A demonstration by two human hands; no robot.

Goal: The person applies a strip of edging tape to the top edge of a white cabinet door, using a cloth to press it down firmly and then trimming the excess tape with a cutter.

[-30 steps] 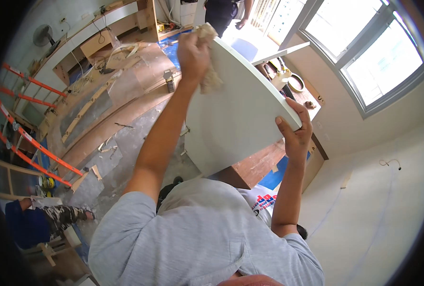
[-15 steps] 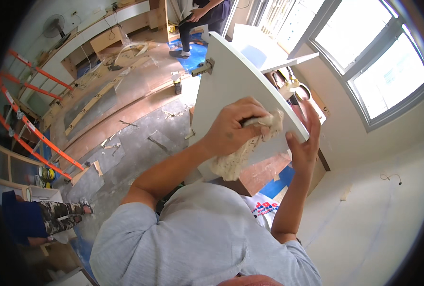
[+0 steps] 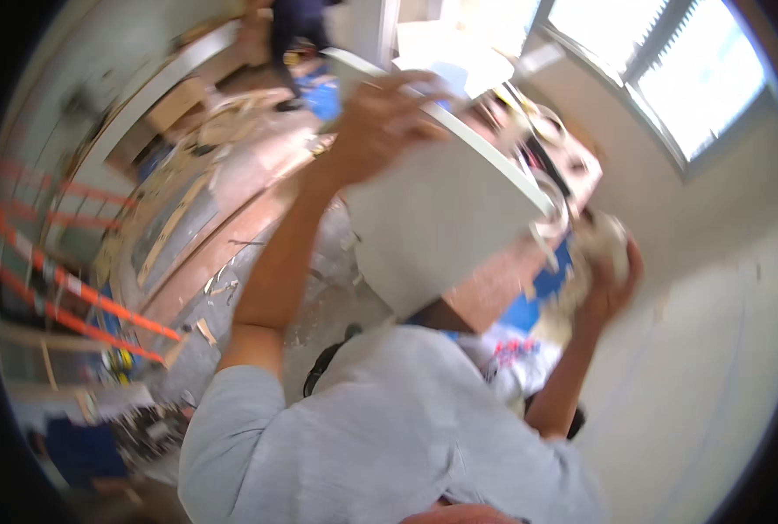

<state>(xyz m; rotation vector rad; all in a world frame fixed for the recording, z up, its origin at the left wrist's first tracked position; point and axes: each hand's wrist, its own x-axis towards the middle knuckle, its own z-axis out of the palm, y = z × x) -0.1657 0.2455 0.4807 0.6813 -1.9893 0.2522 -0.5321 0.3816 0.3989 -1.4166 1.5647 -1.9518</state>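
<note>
A white door-like panel (image 3: 446, 214) stands tilted in front of me, its long edge running from the upper left down to the right. My left hand (image 3: 380, 127) is at the upper part of that edge, fingers hooked over it and blurred by motion. Off to the right, apart from the panel, my right hand (image 3: 612, 284) is closed around a cream-coloured rag (image 3: 591, 258). The rag is bunched up and smeared in the picture. The hinge on the panel's far side is hidden behind my left hand and wrist.
Behind the panel is a wooden work surface (image 3: 585, 166) with tape rolls and tools. An orange ladder (image 3: 83, 297) stands at the left. Scraps litter the grey floor (image 3: 231, 279). One person (image 3: 297, 44) stands at the back, another (image 3: 83, 450) is low at the left.
The rag has gone from my left hand to my right, which has left the panel's edge and moved right. My left hand has moved up to the panel's upper edge. The view has shifted.
</note>
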